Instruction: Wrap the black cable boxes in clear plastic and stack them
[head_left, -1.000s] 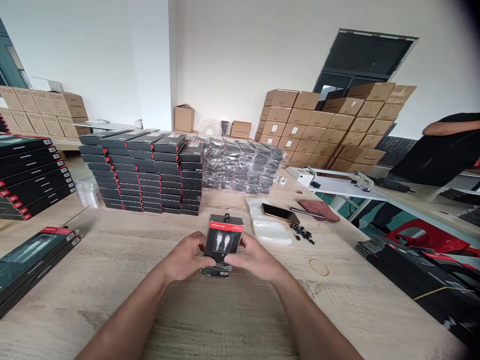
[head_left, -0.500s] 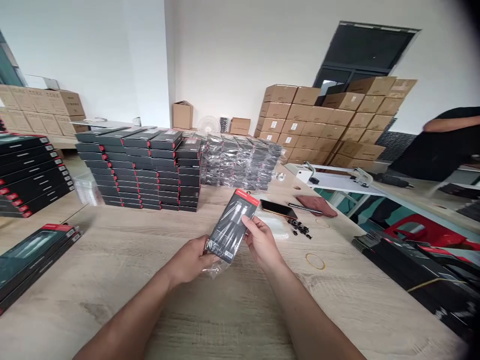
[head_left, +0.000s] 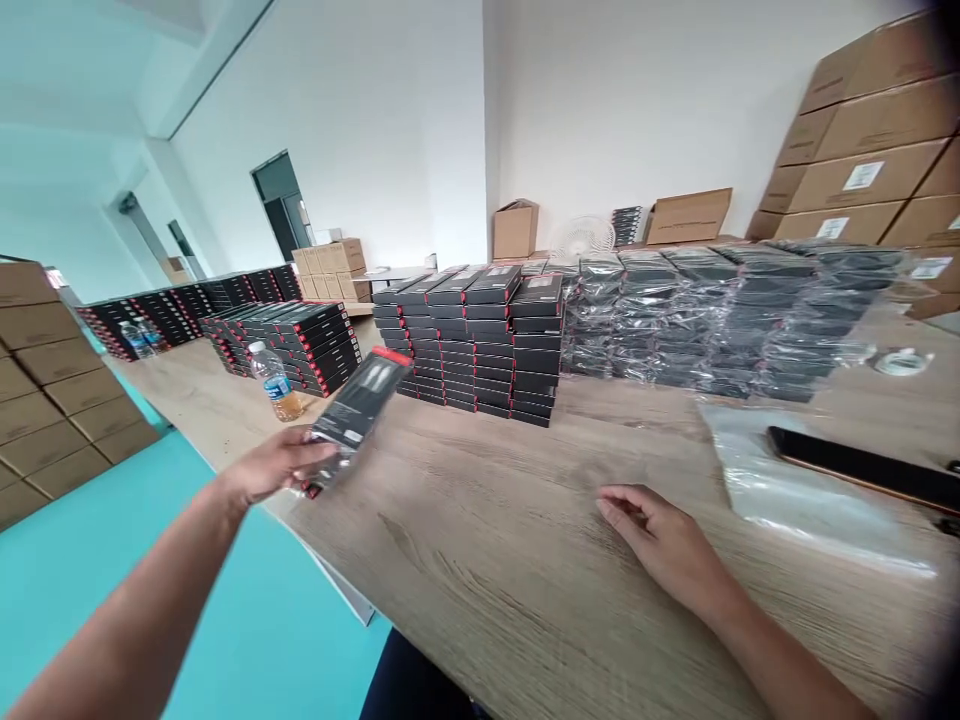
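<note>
At the left, my left hand (head_left: 281, 465) is closed around the near end of a black flat box (head_left: 360, 405) with a red top edge and a picture of white connectors. It is held tilted above the table edge, and clear plastic shows at its lower end. A bit of red and black shows beneath that end; I cannot tell whether it is another box. My right hand (head_left: 660, 545) is over the table at the right, its fingers loosely curled with a gap to the thumb and nothing visible in them.
Stacked black boxes (head_left: 480, 350) stand ahead, with plastic-wrapped stacks (head_left: 690, 320) beside them. A drink bottle (head_left: 275, 382) stands at the left near more boxes (head_left: 322, 345). Clear plastic bags (head_left: 795, 500) and a phone (head_left: 862, 467) lie right. Cartons (head_left: 870, 150) rise behind.
My view has turned left. My left hand has carried the black box leftward, away from my right hand, which has let go of it.
</note>
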